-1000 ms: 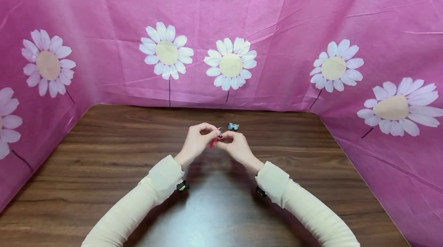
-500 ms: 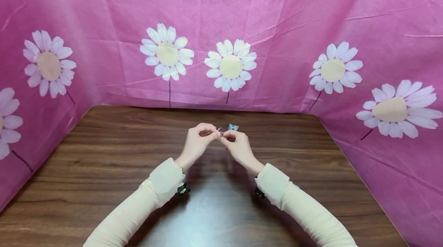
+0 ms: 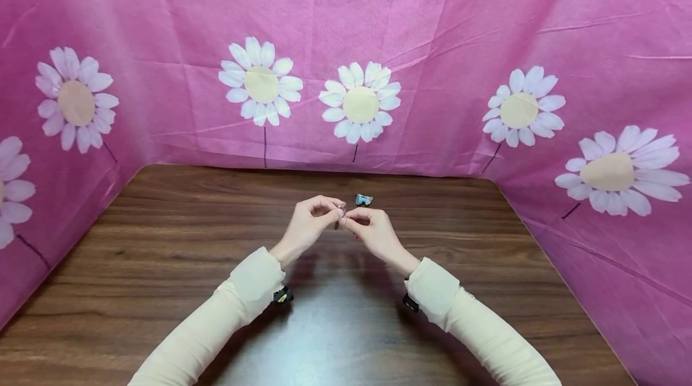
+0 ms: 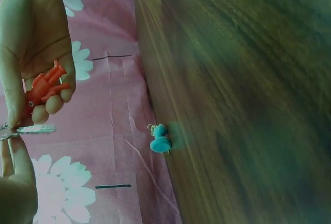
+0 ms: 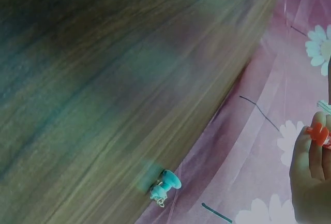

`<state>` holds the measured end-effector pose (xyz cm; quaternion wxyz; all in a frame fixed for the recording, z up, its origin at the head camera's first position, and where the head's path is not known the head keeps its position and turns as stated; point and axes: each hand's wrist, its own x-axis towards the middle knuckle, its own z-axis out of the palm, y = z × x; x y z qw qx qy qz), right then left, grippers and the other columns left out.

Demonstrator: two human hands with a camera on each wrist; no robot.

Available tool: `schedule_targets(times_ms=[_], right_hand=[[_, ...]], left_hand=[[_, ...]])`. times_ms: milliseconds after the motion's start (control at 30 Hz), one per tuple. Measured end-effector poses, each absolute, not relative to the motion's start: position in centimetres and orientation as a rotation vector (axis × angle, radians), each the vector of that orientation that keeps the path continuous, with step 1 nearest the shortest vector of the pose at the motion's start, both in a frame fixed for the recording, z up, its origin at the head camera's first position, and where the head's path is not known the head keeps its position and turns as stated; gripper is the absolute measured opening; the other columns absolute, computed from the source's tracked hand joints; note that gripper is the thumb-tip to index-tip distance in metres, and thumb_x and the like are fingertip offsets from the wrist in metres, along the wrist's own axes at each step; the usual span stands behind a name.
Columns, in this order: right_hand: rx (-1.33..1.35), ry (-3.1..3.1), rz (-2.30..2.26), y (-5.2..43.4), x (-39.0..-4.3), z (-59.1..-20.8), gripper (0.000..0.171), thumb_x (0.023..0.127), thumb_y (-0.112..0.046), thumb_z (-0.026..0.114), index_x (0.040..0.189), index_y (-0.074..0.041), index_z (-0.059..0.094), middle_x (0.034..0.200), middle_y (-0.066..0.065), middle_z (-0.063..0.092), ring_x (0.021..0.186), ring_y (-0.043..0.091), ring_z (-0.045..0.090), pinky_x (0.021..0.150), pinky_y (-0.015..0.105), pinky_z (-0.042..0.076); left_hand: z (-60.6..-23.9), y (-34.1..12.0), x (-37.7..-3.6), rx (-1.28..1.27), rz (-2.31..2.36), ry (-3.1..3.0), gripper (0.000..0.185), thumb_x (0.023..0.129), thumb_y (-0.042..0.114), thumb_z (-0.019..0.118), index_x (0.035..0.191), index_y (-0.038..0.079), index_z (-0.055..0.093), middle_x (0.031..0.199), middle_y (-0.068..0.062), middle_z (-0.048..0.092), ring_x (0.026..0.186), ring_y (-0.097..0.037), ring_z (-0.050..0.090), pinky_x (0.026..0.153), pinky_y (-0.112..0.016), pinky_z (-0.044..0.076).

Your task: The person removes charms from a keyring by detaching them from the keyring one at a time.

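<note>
Both hands (image 3: 309,223) pinch a metal piece (image 4: 36,129); the right (image 3: 374,233) also holds a red figurine (image 4: 46,85).

Both forearms (image 3: 186,338) angle inward; left hand (image 3: 307,224) and right hand (image 3: 376,233) pinch close together, fingertips (image 3: 336,214) apparently touching.

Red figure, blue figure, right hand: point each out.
Red figure (image 4: 45,86), left wrist view: on its body.
Blue figure (image 4: 160,143), left wrist view: on its blue body.
Right hand (image 3: 374,229), head view: on the back of the hand.
</note>
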<state>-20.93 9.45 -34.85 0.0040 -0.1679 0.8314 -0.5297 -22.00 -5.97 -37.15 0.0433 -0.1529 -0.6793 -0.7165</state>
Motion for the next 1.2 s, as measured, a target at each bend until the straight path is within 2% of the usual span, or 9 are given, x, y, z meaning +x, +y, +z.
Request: schedule_targets(times_ms=[167, 267, 400, 567, 700, 900, 967, 1067, 1200], right_hand=[[-0.556, 2.572, -1.666, 9.5, -20.6, -34.6, 0.016, 0.086, -0.006, 0.062, 0.093, 0.007, 0.067, 0.078, 0.023, 0.065, 0.055, 0.007, 0.049, 0.051, 0.017, 0.042], [-0.572, 2.577, -1.656, 9.6, -20.4, -34.4, 0.016, 0.086, -0.008, 0.061, 0.093, 0.005, 0.068, 0.079, 0.023, 0.065, 0.054, 0.009, 0.048, 0.050, 0.016, 0.040], [-0.590, 2.602, -1.651, 9.8, -20.2, -34.2, 0.017, 0.086, -0.007, 0.061, 0.095, 0.005, 0.069, 0.082, 0.021, 0.068, 0.055, 0.005, 0.049, 0.051, 0.016, 0.041], [-0.537, 2.606, -1.665, 10.4, -21.2, -35.6, 0.017, 0.086, -0.010, 0.063, 0.095, 0.003, 0.069, 0.082, 0.020, 0.069, 0.057, 0.002, 0.051, 0.053, 0.022, 0.046], [-0.500, 2.601, -1.680, 11.0, -21.9, -36.5, 0.019, 0.085, -0.016, 0.065, 0.095, -0.001, 0.071, 0.083, 0.016, 0.070, 0.063, 0.006, 0.059, 0.059, 0.031, 0.052], [-0.526, 2.636, -1.664, 11.4, -22.0, -36.4, 0.019, 0.084, -0.018, 0.066, 0.096, -0.005, 0.071, 0.087, 0.012, 0.071, 0.075, 0.017, 0.066, 0.065, 0.030, 0.053], [-0.570, 2.658, -1.639, 11.5, -22.0, -36.3, 0.018, 0.084, -0.015, 0.065, 0.098, -0.005, 0.071, 0.089, 0.011, 0.071, 0.075, 0.018, 0.065, 0.065, 0.030, 0.052], [-0.706, 2.757, -1.516, 11.5, -22.0, -36.2, 0.016, 0.086, -0.010, 0.063, 0.099, -0.006, 0.070, 0.091, 0.009, 0.071, 0.075, 0.014, 0.063, 0.065, 0.028, 0.052], [-0.933, 2.973, -1.280, 11.6, -22.0, -36.0, 0.012, 0.085, -0.009, 0.063, 0.094, -0.008, 0.070, 0.089, 0.003, 0.069, 0.073, 0.009, 0.058, 0.065, 0.029, 0.050]], left_hand=[[-37.2, -5.9, -21.9, -0.532, -2.220, -2.059, 0.005, 0.082, -0.003, 0.060, 0.079, -0.006, 0.058, 0.109, -0.026, 0.062, 0.100, -0.023, 0.062, 0.081, -0.024, 0.051], [-37.1, -5.9, -21.8, -0.472, -2.170, -2.083, 0.007, 0.081, -0.002, 0.063, 0.082, -0.008, 0.061, 0.106, -0.025, 0.062, 0.093, -0.015, 0.063, 0.076, -0.021, 0.051], [-37.1, -6.0, -21.8, -0.318, -2.138, -2.127, 0.014, 0.080, 0.002, 0.067, 0.090, -0.007, 0.066, 0.099, -0.021, 0.065, 0.078, -0.005, 0.061, 0.069, -0.019, 0.051], [-37.1, -6.4, -21.8, -0.233, -2.113, -2.172, 0.017, 0.082, 0.006, 0.067, 0.095, -0.004, 0.068, 0.096, -0.020, 0.067, 0.075, -0.006, 0.059, 0.068, -0.020, 0.049], [-37.0, -6.5, -21.7, -0.273, -2.084, -2.200, 0.018, 0.084, 0.009, 0.065, 0.098, -0.002, 0.068, 0.098, -0.018, 0.068, 0.078, -0.004, 0.060, 0.073, -0.024, 0.049], [-37.2, -6.6, -21.6, -0.327, -2.085, -2.199, 0.016, 0.084, 0.009, 0.065, 0.097, -0.002, 0.066, 0.090, -0.015, 0.069, 0.074, -0.005, 0.062, 0.076, -0.035, 0.053], [-37.4, -6.6, -21.6, -0.356, -2.069, -2.202, 0.018, 0.084, 0.007, 0.065, 0.099, -0.001, 0.064, 0.089, -0.016, 0.068, 0.073, -0.007, 0.063, 0.075, -0.037, 0.054], [-37.7, -6.7, -21.7, -0.376, -2.007, -2.228, 0.020, 0.084, 0.006, 0.065, 0.102, -0.001, 0.064, 0.090, -0.017, 0.068, 0.072, -0.010, 0.063, 0.070, -0.032, 0.054], [-37.5, -6.6, -21.3, -0.416, -1.941, -2.229, 0.018, 0.084, 0.005, 0.063, 0.099, -0.004, 0.066, 0.093, -0.019, 0.068, 0.077, -0.018, 0.066, 0.070, -0.026, 0.054]])
